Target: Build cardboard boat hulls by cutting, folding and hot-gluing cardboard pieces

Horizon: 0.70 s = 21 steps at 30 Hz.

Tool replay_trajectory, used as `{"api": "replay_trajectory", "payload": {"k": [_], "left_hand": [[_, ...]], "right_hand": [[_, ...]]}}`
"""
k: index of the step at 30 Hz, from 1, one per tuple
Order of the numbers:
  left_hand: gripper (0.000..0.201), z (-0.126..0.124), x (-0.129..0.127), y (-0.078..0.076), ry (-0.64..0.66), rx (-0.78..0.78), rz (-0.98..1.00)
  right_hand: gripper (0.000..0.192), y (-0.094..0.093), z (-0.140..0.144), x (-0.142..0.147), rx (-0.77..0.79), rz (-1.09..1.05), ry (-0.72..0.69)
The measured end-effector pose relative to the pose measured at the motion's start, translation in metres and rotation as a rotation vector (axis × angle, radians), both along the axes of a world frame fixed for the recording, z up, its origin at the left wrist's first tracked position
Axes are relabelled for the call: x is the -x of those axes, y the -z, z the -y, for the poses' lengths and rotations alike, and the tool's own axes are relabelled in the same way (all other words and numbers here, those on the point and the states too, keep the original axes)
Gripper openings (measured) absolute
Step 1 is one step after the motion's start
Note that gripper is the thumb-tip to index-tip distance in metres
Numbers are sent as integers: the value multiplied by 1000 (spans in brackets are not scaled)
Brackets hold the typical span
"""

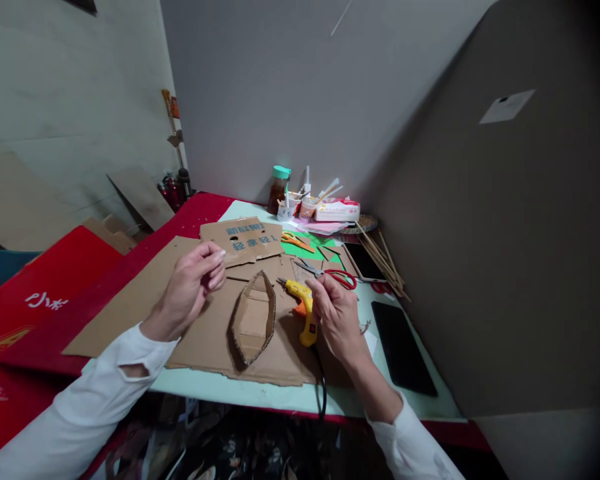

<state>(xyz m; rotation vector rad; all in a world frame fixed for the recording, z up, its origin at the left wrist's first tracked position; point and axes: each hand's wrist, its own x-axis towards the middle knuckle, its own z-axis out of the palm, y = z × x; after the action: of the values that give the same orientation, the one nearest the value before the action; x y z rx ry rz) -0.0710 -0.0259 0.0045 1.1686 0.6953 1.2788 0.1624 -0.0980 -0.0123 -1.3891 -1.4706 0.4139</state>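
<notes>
My left hand (193,283) hovers above the cardboard to the left of a small cardboard boat (254,313). Its thumb and fingertips are pinched together, and whatever they hold is too small to make out. My right hand (337,317) is also closed in a pinch, just right of a yellow hot glue gun (303,293), partly overlapping it in view. I cannot see what is between those fingertips. The glue gun's nozzle points toward the boat, and its black cord runs off the table's front edge. The boat has a pointed hull and cross pieces inside.
A large cardboard sheet (190,347) covers much of the table. Behind lie a printed cardboard piece (245,247), orange scissors (300,241) and red-handled scissors (337,277). On the right are a tablet (365,261), bamboo sticks (383,260) and a black slab (403,347). Cups (307,208) stand at the back.
</notes>
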Motion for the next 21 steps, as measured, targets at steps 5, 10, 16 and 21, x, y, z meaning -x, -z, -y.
{"api": "replay_trajectory", "payload": {"k": [5,10,16,21], "left_hand": [[36,14,10,8,28,-2,-119],[32,16,15,6,51,-59,-255],[18,1,8,-6,64,-140,-305],[16,-17,-5,-5,62,-136,-284]], "right_hand": [[41,-9,-4,7,50,133,-109],[13,-13,-26,10,136,314,-242],[17,0,-38,29,270,590,-218],[15,8,-42,35,266,671,-211]]}}
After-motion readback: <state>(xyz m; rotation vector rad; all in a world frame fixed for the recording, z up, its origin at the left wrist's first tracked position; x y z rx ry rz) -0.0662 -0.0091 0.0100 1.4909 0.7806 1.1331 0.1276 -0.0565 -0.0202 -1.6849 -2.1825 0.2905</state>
